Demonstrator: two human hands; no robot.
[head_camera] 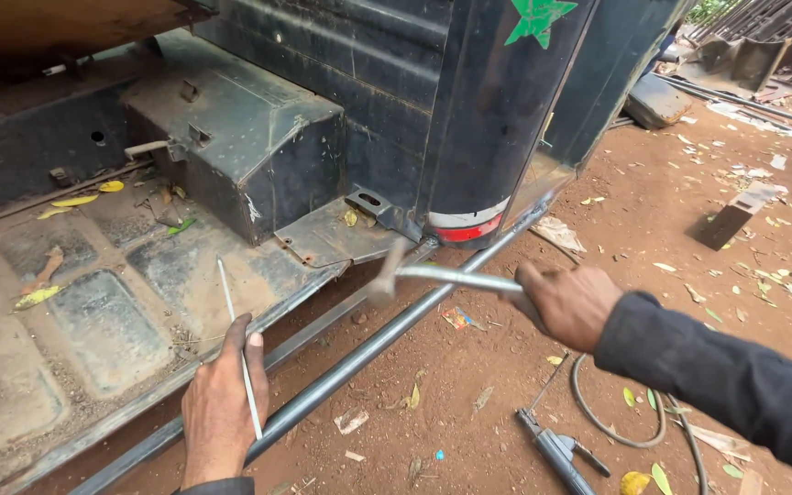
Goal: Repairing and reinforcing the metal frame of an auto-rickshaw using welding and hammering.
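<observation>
Left hand (222, 408) at 7 o'clock, fingers pinching thin welding rod (238, 348) against long steel pipe (341, 371). Right hand (568, 302) at 3, clenched on hammer (433, 278) handle, head on pipe w/ vehicle floor (93, 312) edge. Prob. stiff, heavy; rod light, brittle — grip low.

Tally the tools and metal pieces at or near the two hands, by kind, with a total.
Hammer, in the right hand: 1
Thin rod, in the left hand: 1
Long dark pipe along the vehicle floor's edge: 1
Clamp tool with cable on the dirt: 1
Total: 4
</observation>
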